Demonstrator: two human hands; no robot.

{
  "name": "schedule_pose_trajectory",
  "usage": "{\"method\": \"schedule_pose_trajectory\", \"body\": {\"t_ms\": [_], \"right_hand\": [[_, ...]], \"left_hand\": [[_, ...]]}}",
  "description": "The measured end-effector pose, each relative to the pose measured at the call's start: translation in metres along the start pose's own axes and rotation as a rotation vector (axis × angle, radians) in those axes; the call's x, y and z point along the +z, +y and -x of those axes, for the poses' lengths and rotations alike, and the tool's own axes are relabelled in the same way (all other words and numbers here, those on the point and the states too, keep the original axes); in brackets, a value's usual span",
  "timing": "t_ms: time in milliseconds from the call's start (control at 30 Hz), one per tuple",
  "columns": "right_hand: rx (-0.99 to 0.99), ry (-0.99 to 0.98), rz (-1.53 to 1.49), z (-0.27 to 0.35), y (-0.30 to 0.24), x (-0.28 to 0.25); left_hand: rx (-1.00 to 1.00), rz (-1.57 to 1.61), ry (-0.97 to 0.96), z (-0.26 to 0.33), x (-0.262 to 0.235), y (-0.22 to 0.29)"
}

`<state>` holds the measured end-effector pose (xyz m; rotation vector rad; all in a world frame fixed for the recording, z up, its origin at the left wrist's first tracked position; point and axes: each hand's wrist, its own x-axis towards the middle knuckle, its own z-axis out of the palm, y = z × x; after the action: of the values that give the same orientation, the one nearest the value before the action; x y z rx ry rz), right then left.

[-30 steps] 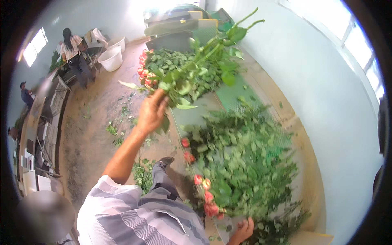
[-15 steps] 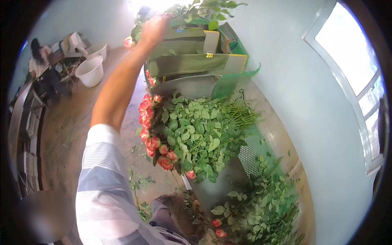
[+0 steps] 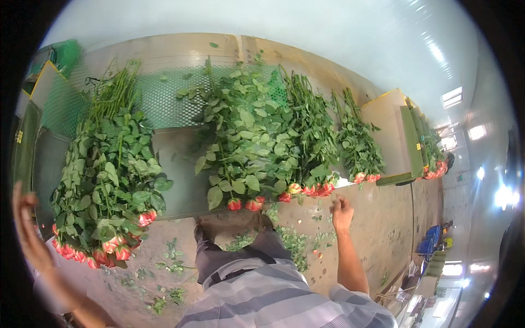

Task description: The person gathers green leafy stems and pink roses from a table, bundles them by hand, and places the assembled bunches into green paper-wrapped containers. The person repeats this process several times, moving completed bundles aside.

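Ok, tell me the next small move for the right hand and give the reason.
Probably reach the right hand forward to the rose heads overhanging the table edge. It hangs closed and seemingly empty, nearest those blooms, while the left hand is raised open and empty off to the side.

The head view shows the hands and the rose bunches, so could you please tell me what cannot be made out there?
- Left hand: blurred at the picture's left rim; whether it holds anything cannot be told.
- Right hand: curled, seen from behind; its palm side is hidden.
- Far rose bunch: too small, part hidden by the green divider.
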<state>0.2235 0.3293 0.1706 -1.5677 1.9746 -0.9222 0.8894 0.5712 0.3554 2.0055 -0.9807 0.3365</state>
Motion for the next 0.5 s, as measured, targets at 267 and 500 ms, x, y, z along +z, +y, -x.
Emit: {"method": "schedule_pose_trajectory", "body": {"t_ms": [267, 500], "right_hand": [[-0.222, 0.02, 0.01, -0.14, 0.03, 0.011], [-0.137, -0.341, 0.129, -0.258, 0.14, 0.076]], "left_hand": [[-0.244, 0.498, -0.882, 0.168, 0.262, 0.202], [-0.294, 0.443, -0.976, 0.261, 0.442, 0.33]]}}
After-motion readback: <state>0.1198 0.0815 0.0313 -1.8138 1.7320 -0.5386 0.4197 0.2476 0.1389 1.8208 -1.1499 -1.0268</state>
